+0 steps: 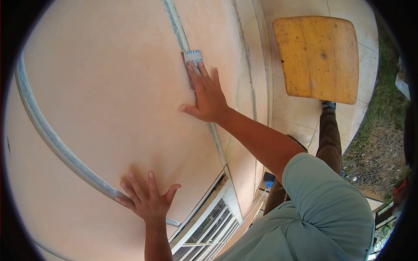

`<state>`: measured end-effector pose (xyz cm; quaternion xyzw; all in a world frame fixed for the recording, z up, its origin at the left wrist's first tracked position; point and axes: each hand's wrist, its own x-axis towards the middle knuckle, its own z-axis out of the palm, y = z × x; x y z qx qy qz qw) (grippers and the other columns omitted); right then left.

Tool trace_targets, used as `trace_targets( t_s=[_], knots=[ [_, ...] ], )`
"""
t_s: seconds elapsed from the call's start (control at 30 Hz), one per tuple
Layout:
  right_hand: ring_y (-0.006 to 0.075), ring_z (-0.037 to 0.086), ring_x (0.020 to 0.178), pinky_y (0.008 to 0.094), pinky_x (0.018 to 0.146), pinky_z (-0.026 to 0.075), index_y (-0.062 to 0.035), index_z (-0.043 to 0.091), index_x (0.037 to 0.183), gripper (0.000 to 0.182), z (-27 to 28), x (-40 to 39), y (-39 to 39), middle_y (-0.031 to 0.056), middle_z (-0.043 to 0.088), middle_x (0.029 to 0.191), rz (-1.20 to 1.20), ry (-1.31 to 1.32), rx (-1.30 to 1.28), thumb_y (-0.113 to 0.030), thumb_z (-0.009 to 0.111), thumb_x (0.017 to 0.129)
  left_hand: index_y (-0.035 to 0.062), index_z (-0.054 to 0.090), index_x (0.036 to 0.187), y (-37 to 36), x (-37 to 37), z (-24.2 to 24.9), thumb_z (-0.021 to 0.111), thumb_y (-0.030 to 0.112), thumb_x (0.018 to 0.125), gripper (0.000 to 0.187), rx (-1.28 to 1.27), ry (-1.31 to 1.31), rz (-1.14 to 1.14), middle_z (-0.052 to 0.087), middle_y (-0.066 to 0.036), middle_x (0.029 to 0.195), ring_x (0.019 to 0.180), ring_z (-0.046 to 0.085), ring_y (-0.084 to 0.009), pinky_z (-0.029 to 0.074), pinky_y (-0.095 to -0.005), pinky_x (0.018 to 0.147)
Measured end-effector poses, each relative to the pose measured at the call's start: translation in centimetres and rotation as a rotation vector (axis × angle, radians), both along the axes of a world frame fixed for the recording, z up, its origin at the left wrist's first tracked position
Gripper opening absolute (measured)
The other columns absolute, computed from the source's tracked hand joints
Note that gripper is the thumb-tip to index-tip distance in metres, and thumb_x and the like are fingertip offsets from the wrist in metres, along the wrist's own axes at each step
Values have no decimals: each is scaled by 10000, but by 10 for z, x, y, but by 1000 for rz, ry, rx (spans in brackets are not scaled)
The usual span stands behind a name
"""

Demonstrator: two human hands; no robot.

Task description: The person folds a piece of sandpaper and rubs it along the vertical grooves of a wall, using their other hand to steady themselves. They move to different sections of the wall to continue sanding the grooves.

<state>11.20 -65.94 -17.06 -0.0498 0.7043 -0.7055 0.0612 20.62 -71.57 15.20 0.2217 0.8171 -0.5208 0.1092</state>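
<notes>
My right hand [207, 95] presses a folded piece of sandpaper [192, 56] against a narrow grey raised strip [175, 25] on the pale pink wall [109, 87]. The sandpaper has a white backing with blue print and a brown edge; my fingertips lie on it, with the thumb stretched out to the side. Lower on the left, my left hand [148, 198] is spread against the wall, holding nothing. Its outer fingers reach a curved grey strip [56, 143].
A wooden stool or chair seat [320, 58] stands on the tiled floor [296, 115] at the upper right. Below the wall strips is a white-framed slatted window [213, 222]. Grass [379, 108] borders the tiles. A blue-and-black object [269, 180] sits near my leg.
</notes>
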Motion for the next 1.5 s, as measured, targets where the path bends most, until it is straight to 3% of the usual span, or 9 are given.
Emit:
trace_targets(
  t_s=[0.37,0.57,0.8,0.9,1.1,1.17,1.23,1.4,1.5],
  knots=[
    [364,151,1508,735,1116,34,53,202,1525,1252,3,-130,24,193,358,1548,-45,18,20,-849,547,729,195,386,1516,3,-5,-2,228,797,913,867,-57,-20,-14,355,-254,1543,1488,184,-457,14,-661,1161],
    [346,157,1516,719,1121,25,24,169,1548,1321,-12,57,8,180,239,1615,155,127,75,-918,485,678,209,363,1530,6,-7,-3,211,797,914,865,-88,-25,-17,368,-241,1540,1490,182,-452,12,-659,1162],
    [367,162,1507,694,1137,63,35,234,1516,1191,-5,-139,21,200,373,1541,-140,64,-13,-789,615,746,210,359,1532,3,-7,-6,198,797,914,867,-89,-8,-15,384,-242,1531,1489,192,-445,16,-659,1163],
    [371,151,1508,673,1151,64,29,206,1522,1177,11,-162,36,201,383,1532,11,-65,-104,-763,628,760,209,362,1531,7,-4,-1,194,796,914,869,-109,-13,-10,394,-236,1527,1488,198,-443,19,-659,1162],
    [354,136,1521,742,1094,-23,6,130,1554,1337,-8,58,16,167,207,1630,245,67,42,-855,620,655,206,366,1530,6,-8,-6,185,791,918,865,-114,3,-26,397,-223,1530,1487,202,-443,24,-663,1160],
    [358,141,1519,742,1094,-25,9,122,1553,1341,-5,40,15,184,207,1625,193,40,-9,-844,636,654,206,363,1531,6,-7,-4,184,793,917,868,-123,-10,-13,397,-221,1531,1485,208,-443,23,-663,1160],
    [437,187,1489,731,1095,-47,35,-28,1545,1408,-2,-7,10,249,191,1611,84,34,-35,-850,628,669,204,362,1531,4,-6,-4,184,793,917,869,-120,-11,-19,396,-219,1532,1485,211,-441,22,-663,1160],
    [350,482,1269,695,1129,-20,11,-80,1539,1255,15,-144,32,198,471,1439,-96,-38,-188,-641,700,804,198,359,1531,3,-2,-5,186,791,919,870,-123,4,-18,398,-215,1532,1483,224,-433,27,-662,1160],
    [358,259,1480,696,1139,28,-10,10,1554,1247,12,-96,26,182,232,1617,-32,-48,-246,-640,737,760,232,342,1536,3,-3,-7,212,788,922,838,-102,38,12,411,-214,1521,1480,214,-452,41,-710,1134]
  ],
)
